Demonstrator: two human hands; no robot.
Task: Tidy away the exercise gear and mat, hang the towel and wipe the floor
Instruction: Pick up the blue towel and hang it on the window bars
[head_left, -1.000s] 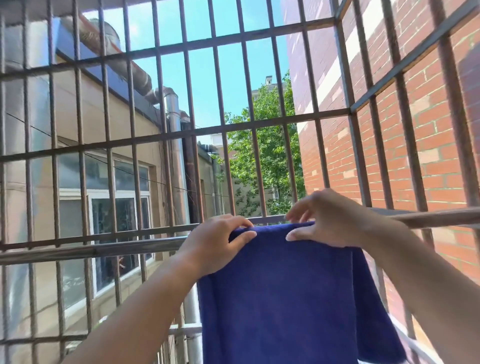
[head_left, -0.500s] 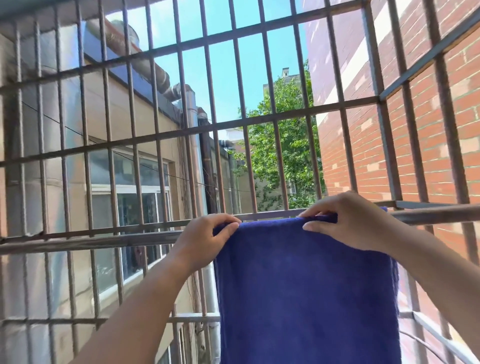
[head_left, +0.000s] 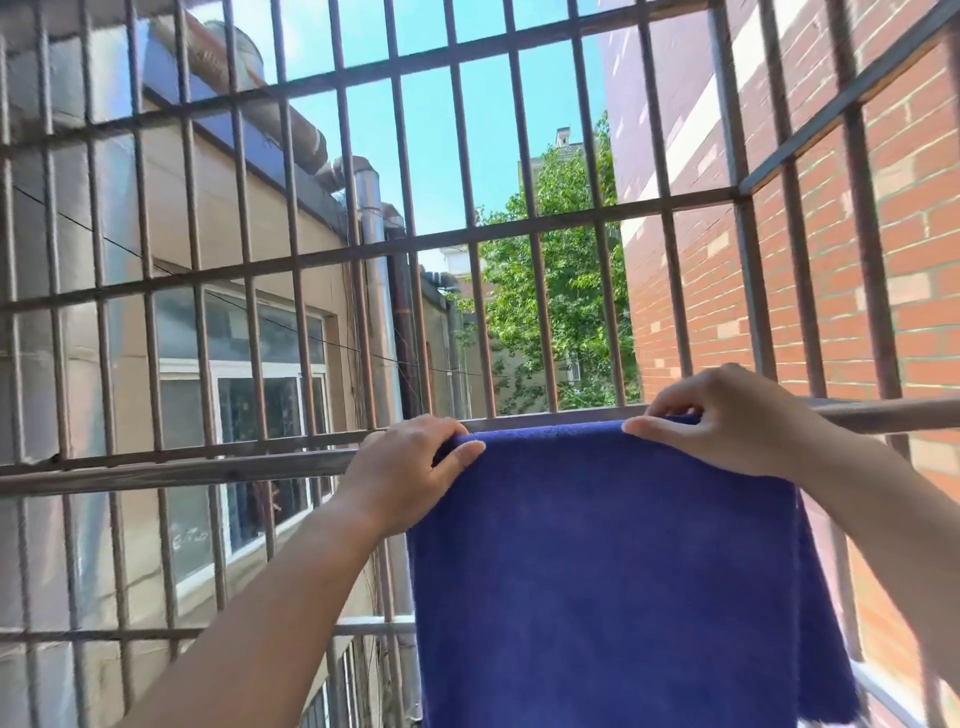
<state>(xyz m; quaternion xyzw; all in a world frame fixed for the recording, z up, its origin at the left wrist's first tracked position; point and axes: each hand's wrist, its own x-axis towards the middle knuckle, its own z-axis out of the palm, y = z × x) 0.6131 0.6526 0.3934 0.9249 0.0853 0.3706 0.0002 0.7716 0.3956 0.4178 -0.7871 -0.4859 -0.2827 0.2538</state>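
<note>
Against a second ago: towel (head_left: 613, 571) drawn out wider along the rail (head_left: 182, 470), top edge flat where formerly bunched under the fingers, hands set further apart; against half a second ago, little shift beyond a slightly wider spread. At far left, seen through the grille of rusty bars (head_left: 296, 260): beige building with a white-framed window (head_left: 249, 405) and a grey downpipe (head_left: 376, 291). Left hand (head_left: 410, 473): raised to the rail at the towel's upper left corner, fingers curled over the top of the fold, thumb laid along the near face of the cloth, corner pinched between thumb and fingers; forearm rising from bottom left. Towel: deep blue, draped over the horizontal rail, near face hanging straight down and running out of the bottom of the view, a narrow strip of the rear layer showing past the right edge; top fold stretched level between the two hands, left corner under the left hand, right end under the right. Behind the fold, in the middle distance: green tree (head_left: 566, 291) under blue sky. Right hand (head_left: 727, 421): set on the fold near the towel's upper right, fingers bent over the top of the rail, thumb pointing left along the near face, cloth nipped between; forearm entering from the right edge. At far right: red brick wall (head_left: 924, 260) beyond the side bars.
</note>
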